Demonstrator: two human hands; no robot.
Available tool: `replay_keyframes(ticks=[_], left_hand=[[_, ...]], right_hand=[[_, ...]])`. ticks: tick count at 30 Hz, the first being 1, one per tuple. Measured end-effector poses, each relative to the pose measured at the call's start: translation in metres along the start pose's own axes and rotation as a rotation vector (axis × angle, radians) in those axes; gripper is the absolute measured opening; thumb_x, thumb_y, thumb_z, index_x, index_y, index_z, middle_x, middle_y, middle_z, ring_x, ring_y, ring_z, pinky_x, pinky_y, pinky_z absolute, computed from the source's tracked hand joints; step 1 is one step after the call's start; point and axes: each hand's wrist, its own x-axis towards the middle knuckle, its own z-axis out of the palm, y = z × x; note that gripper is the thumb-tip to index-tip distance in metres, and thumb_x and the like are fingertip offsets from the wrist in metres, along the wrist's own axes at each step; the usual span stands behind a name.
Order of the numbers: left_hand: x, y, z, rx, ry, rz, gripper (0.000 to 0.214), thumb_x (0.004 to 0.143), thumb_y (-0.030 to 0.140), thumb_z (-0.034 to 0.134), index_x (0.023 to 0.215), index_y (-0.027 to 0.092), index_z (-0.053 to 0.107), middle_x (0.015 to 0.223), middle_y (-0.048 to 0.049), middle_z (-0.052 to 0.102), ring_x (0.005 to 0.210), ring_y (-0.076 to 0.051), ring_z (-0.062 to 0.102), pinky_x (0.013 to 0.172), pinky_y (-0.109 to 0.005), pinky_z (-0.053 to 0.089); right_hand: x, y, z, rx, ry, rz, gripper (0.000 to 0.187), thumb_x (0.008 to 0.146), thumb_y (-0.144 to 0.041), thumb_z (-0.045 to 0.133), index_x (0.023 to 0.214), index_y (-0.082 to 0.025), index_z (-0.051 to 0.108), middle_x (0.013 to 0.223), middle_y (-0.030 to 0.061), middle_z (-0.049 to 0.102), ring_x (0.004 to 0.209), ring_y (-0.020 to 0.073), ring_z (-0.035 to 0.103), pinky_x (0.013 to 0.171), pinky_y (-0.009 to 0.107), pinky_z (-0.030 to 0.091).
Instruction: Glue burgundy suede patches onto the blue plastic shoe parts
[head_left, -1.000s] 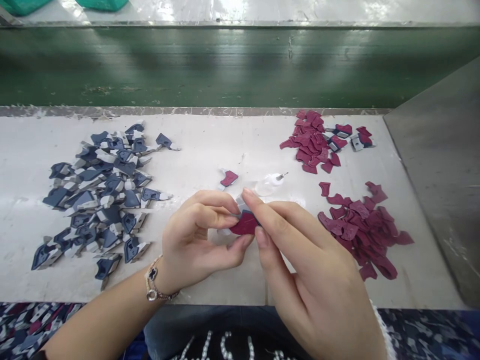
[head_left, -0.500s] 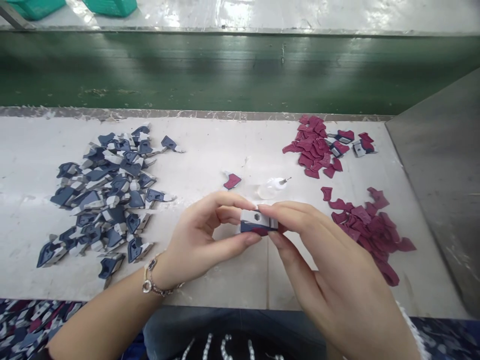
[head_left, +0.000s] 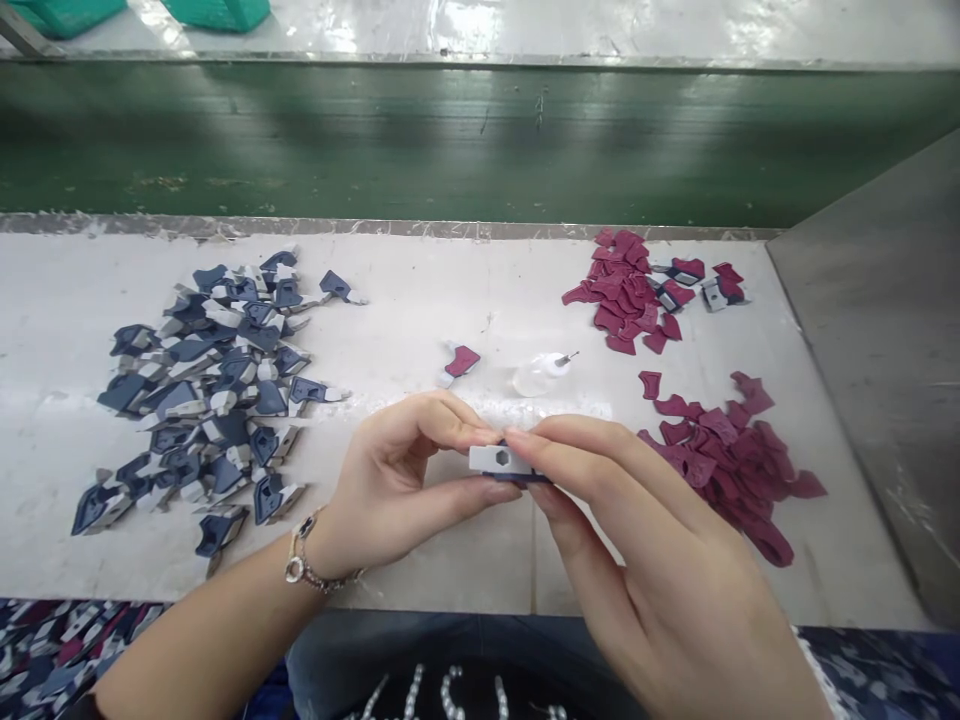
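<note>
Both my hands grip one small grey and navy plastic part (head_left: 501, 459) above the front of the table. A hexagonal hole shows in its grey face. My left hand (head_left: 409, 475) pinches the left end between thumb and fingers, and my right hand (head_left: 652, 530) pinches the right end; its fingertips hide part of the piece. Beyond the hands lies a similar part with a maroon inlay (head_left: 461, 362). Beside that, a clear small bottle with a metal needle tip (head_left: 540, 375) rests on its side.
Loose navy and grey parts (head_left: 232, 370) are heaped on the left. Two piles of maroon pieces, one at the back right (head_left: 622, 290) and one nearer (head_left: 739, 465), lie by several inlaid parts (head_left: 679, 292). A metal wall (head_left: 877, 320) bounds the right; a green panel (head_left: 450, 140) stands behind.
The held part has tilted so its holed grey face shows more and its maroon side is no longer visible. Both hands have shifted slightly, still gripping it.
</note>
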Motion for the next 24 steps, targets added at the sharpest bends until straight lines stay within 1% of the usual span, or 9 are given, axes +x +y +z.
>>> replay_keyframes(ticks=[2, 6, 10, 14, 17, 20, 24], left_hand=[[0.0008, 0.0003, 0.0001, 0.007, -0.021, -0.015, 0.030, 0.074, 0.008, 0.081, 0.098, 0.021, 0.068, 0.084, -0.0043, 0.070, 0.081, -0.018, 0.070, 0.067, -0.028, 0.063], [0.0028, 0.0011, 0.0000, 0.002, -0.043, 0.009, 0.031, 0.076, 0.008, 0.080, 0.102, 0.021, 0.068, 0.090, -0.0058, 0.071, 0.088, -0.019, 0.071, 0.072, -0.030, 0.064], [0.0031, 0.0016, -0.0006, 0.013, -0.043, 0.040, 0.033, 0.075, 0.007, 0.080, 0.103, 0.021, 0.068, 0.087, -0.0048, 0.070, 0.082, -0.017, 0.070, 0.069, -0.028, 0.064], [0.0006, 0.0012, -0.0012, 0.022, -0.022, 0.099, 0.037, 0.073, 0.003, 0.080, 0.104, 0.020, 0.069, 0.089, -0.0053, 0.070, 0.082, -0.016, 0.069, 0.069, -0.027, 0.062], [-0.0007, 0.0014, -0.0010, 0.042, 0.009, 0.123, 0.037, 0.074, 0.004, 0.080, 0.105, 0.020, 0.069, 0.088, -0.0050, 0.070, 0.080, -0.017, 0.069, 0.066, -0.028, 0.062], [-0.0003, 0.0027, -0.0006, 0.047, -0.005, 0.096, 0.034, 0.076, 0.008, 0.079, 0.106, 0.022, 0.068, 0.087, -0.0046, 0.070, 0.078, -0.018, 0.069, 0.064, -0.030, 0.061], [0.0006, 0.0042, -0.0007, 0.052, -0.021, 0.072, 0.033, 0.078, 0.010, 0.078, 0.107, 0.021, 0.068, 0.087, -0.0051, 0.070, 0.079, -0.017, 0.067, 0.066, -0.029, 0.061]], right_hand=[[0.0011, 0.0004, -0.0005, -0.005, 0.014, 0.010, 0.032, 0.095, -0.004, 0.051, 0.122, -0.018, 0.060, 0.119, 0.0044, 0.063, 0.115, 0.0097, 0.057, 0.105, 0.016, 0.043], [0.0027, 0.0011, -0.0016, 0.012, 0.018, 0.004, 0.031, 0.096, -0.004, 0.050, 0.121, -0.018, 0.061, 0.118, 0.0049, 0.063, 0.117, 0.0105, 0.057, 0.103, 0.017, 0.046], [0.0028, 0.0014, -0.0017, 0.045, 0.001, 0.019, 0.031, 0.095, -0.005, 0.052, 0.122, -0.017, 0.061, 0.118, 0.0041, 0.063, 0.118, 0.0098, 0.056, 0.104, 0.016, 0.044], [0.0031, 0.0023, -0.0005, 0.087, -0.010, 0.022, 0.031, 0.095, -0.005, 0.051, 0.121, -0.019, 0.062, 0.119, 0.0022, 0.063, 0.117, 0.0081, 0.056, 0.103, 0.013, 0.043], [0.0040, 0.0024, -0.0005, 0.088, -0.014, 0.030, 0.032, 0.095, -0.006, 0.051, 0.122, -0.021, 0.061, 0.120, 0.0021, 0.063, 0.117, 0.0102, 0.058, 0.103, 0.016, 0.046], [0.0053, 0.0017, -0.0013, 0.111, -0.026, 0.048, 0.030, 0.096, -0.007, 0.052, 0.120, -0.022, 0.061, 0.118, 0.0029, 0.065, 0.114, 0.0130, 0.060, 0.100, 0.020, 0.050], [0.0062, 0.0016, -0.0004, 0.147, 0.005, 0.067, 0.028, 0.096, -0.009, 0.052, 0.118, -0.023, 0.062, 0.113, 0.0028, 0.066, 0.108, 0.0138, 0.063, 0.094, 0.021, 0.053]])
